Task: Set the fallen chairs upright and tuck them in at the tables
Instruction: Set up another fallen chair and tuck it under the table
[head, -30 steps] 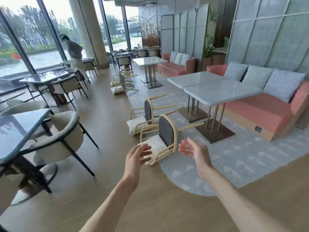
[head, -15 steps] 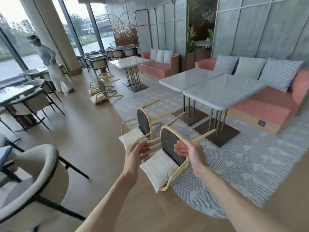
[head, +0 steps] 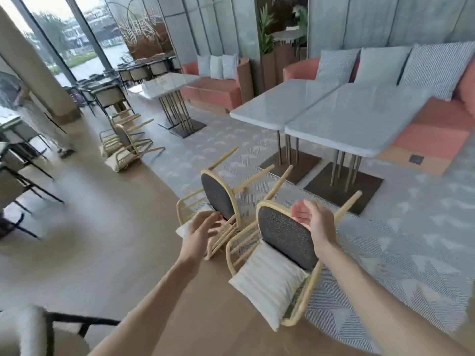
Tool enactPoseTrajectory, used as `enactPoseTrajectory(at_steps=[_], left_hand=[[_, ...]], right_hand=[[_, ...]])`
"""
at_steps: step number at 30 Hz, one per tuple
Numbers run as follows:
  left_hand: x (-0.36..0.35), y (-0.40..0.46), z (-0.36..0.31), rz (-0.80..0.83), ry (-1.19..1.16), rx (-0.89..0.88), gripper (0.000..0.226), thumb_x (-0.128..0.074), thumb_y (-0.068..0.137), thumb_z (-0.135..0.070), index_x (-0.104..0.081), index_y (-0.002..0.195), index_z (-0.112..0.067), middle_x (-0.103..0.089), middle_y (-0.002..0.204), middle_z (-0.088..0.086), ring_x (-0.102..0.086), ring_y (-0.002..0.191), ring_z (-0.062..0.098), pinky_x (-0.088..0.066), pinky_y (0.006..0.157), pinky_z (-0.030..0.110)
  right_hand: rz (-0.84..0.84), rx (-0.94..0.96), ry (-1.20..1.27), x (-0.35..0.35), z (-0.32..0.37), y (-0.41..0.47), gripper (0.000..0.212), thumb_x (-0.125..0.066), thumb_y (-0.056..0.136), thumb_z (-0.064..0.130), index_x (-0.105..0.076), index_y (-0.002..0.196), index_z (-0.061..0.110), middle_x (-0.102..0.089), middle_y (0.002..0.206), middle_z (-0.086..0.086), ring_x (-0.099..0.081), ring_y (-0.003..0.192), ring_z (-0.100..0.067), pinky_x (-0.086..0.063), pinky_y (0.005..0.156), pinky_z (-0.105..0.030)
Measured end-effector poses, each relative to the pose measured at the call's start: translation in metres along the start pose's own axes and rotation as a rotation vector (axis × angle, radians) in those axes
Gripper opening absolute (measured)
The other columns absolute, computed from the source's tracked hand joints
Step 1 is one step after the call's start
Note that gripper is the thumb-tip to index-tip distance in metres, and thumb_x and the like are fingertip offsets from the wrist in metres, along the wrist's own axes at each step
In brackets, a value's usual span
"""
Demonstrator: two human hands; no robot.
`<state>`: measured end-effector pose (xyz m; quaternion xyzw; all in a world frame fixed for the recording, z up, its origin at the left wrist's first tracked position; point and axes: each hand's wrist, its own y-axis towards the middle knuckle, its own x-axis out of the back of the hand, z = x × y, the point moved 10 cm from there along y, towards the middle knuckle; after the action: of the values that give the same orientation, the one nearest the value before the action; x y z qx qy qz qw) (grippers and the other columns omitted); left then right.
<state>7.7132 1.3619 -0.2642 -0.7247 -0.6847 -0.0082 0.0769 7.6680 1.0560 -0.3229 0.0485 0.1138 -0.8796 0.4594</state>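
Two fallen chairs with yellow frames, dark grey backs and white seat cushions lie on the floor. The near chair [head: 280,240] lies on its back at the rug's edge, legs pointing toward the two white tables [head: 341,119]. The second chair [head: 218,199] lies just behind it to the left. My right hand [head: 312,219] hovers open over the top right of the near chair's backrest. My left hand [head: 203,227] reaches forward with loosely curved fingers, holding nothing, in front of the second chair. Two more fallen chairs [head: 123,145] lie farther back by another white table [head: 167,84].
A coral sofa [head: 434,129] with grey cushions runs behind the two tables. A patterned grey rug [head: 385,253] covers the floor under them. Dark-framed chairs and tables [head: 15,176] stand along the left. A person [head: 33,111] stands by a column at far left.
I have come closer to the two fallen chairs. Both hands have reached forward; the right hand is now over the near chair's backrest.
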Motion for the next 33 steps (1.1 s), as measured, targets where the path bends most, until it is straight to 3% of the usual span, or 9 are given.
enactPoseTrajectory(at_steps=[5,11,15,18,23,26,28,30,33], left_hand=[[0.026,0.111,0.016,0.052,0.109,0.060,0.017,-0.055,0.101,-0.018,-0.070,0.100,-0.011,-0.072,0.109,0.017,-0.067,0.105,0.032,-0.051,0.096,0.046],[-0.016,0.207,0.049,0.240,0.165,0.110,0.016,-0.054,0.099,-0.012,-0.069,0.096,-0.008,-0.071,0.094,0.012,-0.065,0.093,0.027,-0.051,0.092,0.044],[-0.039,0.249,0.103,0.429,0.207,0.206,0.015,-0.054,0.097,-0.010,-0.068,0.096,-0.004,-0.067,0.098,0.018,-0.061,0.092,0.027,-0.047,0.088,0.041],[-0.046,0.277,0.143,0.556,0.218,0.231,0.017,-0.052,0.098,-0.009,-0.068,0.093,-0.006,-0.070,0.089,0.010,-0.063,0.085,0.025,-0.048,0.082,0.034],[-0.035,0.324,0.216,0.702,0.199,0.383,0.022,-0.055,0.098,-0.018,-0.069,0.103,-0.002,-0.072,0.095,0.010,-0.066,0.089,0.024,-0.053,0.083,0.032],[-0.022,0.343,0.253,0.706,0.218,0.447,0.023,-0.056,0.097,-0.019,-0.068,0.109,-0.003,-0.075,0.096,0.011,-0.070,0.092,0.026,-0.054,0.087,0.036],[-0.014,0.351,0.275,0.698,0.229,0.480,0.020,-0.057,0.097,-0.017,-0.069,0.107,-0.005,-0.074,0.091,0.009,-0.070,0.089,0.024,-0.054,0.080,0.033],[-0.003,0.354,0.305,0.691,0.263,0.518,0.019,-0.058,0.097,-0.019,-0.070,0.105,-0.007,-0.074,0.091,0.008,-0.070,0.087,0.024,-0.055,0.078,0.033],[0.001,0.363,0.369,0.651,0.256,0.623,0.021,-0.059,0.096,-0.019,-0.069,0.107,-0.003,-0.074,0.097,0.013,-0.071,0.093,0.029,-0.056,0.080,0.035]], right_hand=[[-0.125,-0.073,-0.071,-0.017,-0.033,0.031,0.025,-0.052,0.101,0.020,-0.073,0.093,0.008,-0.076,0.086,-0.013,-0.073,0.083,-0.032,-0.057,0.085,-0.047],[-0.387,-0.158,-0.064,0.004,-0.066,0.047,0.027,-0.054,0.100,0.018,-0.073,0.103,-0.001,-0.073,0.098,-0.027,-0.068,0.080,-0.032,-0.052,0.071,-0.034],[-0.548,-0.215,-0.040,-0.004,-0.110,0.036,0.034,-0.054,0.101,0.020,-0.069,0.109,-0.009,-0.071,0.096,-0.025,-0.066,0.076,-0.030,-0.053,0.073,-0.035],[-0.669,-0.252,-0.020,-0.018,-0.147,0.022,0.033,-0.053,0.101,0.016,-0.066,0.110,-0.012,-0.071,0.098,-0.028,-0.066,0.079,-0.032,-0.054,0.080,-0.040],[-0.912,-0.390,0.015,-0.062,-0.224,-0.023,0.032,-0.050,0.103,0.013,-0.064,0.113,-0.013,-0.069,0.089,-0.023,-0.066,0.082,-0.034,-0.054,0.067,-0.027],[-0.991,-0.452,0.076,-0.093,-0.258,-0.035,0.030,-0.051,0.103,0.014,-0.067,0.109,-0.011,-0.070,0.092,-0.023,-0.065,0.073,-0.028,-0.056,0.075,-0.034],[-1.028,-0.478,0.120,-0.108,-0.279,-0.037,0.028,-0.052,0.102,0.016,-0.069,0.103,-0.006,-0.073,0.078,-0.014,-0.067,0.068,-0.026,-0.056,0.083,-0.043],[-1.033,-0.522,0.131,-0.123,-0.309,-0.035,0.027,-0.052,0.102,0.018,-0.071,0.096,-0.001,-0.073,0.064,-0.004,-0.070,0.060,-0.020,-0.056,0.083,-0.044],[-1.009,-0.567,0.218,-0.138,-0.376,-0.021,0.022,-0.057,0.101,0.018,-0.073,0.097,0.003,-0.076,0.071,-0.008,-0.073,0.068,-0.024,-0.060,0.076,-0.040]])
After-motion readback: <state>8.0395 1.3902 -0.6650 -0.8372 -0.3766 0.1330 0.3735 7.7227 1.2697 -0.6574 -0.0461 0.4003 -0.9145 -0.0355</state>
